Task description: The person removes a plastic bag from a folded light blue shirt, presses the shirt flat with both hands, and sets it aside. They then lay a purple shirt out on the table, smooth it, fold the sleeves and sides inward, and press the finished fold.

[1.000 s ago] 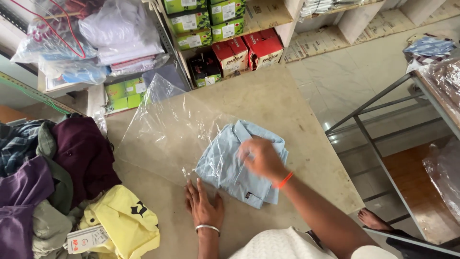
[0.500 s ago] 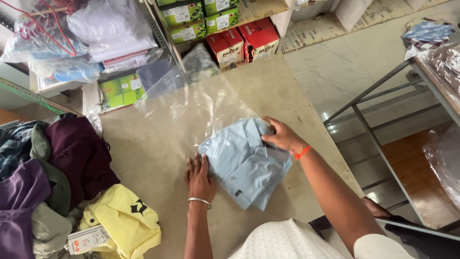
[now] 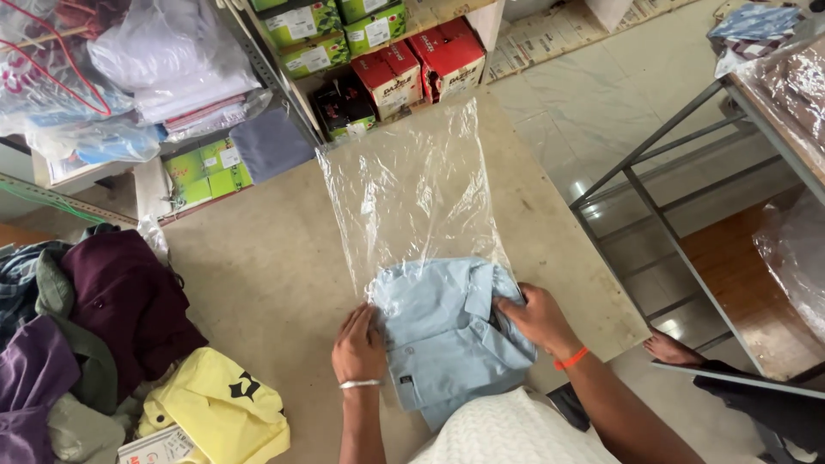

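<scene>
- A folded light-blue shirt (image 3: 447, 339) lies on the near part of the bench (image 3: 258, 275), collar end toward the right, its far edge at the mouth of a clear plastic bag (image 3: 412, 189).
- The clear plastic bag lies flat on the bench and reaches away from the person toward the far edge; its near, open end overlaps the top of the shirt, though how far the shirt sits inside cannot be told.
- The left hand (image 3: 359, 345) rests on the bench at the shirt's left edge, fingers together and bent onto the cloth; it presses rather than closes around anything. A thin silver bangle (image 3: 361, 384) circles the wrist.
- The right hand (image 3: 537, 320) grips the right side of the shirt near the collar, fingers curled into the fabric. An orange band (image 3: 571, 358) sits on that wrist.
- At the left of the bench lies a heap of clothes: a maroon garment (image 3: 129, 301), a purple one (image 3: 30, 378) and a yellow garment (image 3: 215, 408) with a dark mark on it, well apart from the shirt.
- Beyond the bench, shelves hold green boxes (image 3: 326, 26), red boxes (image 3: 421, 64) and bagged white cloth (image 3: 172, 51).
- To the right stands a metal-framed table (image 3: 653, 172) on a pale tiled floor, and a bare foot (image 3: 675, 348) shows beside it.
</scene>
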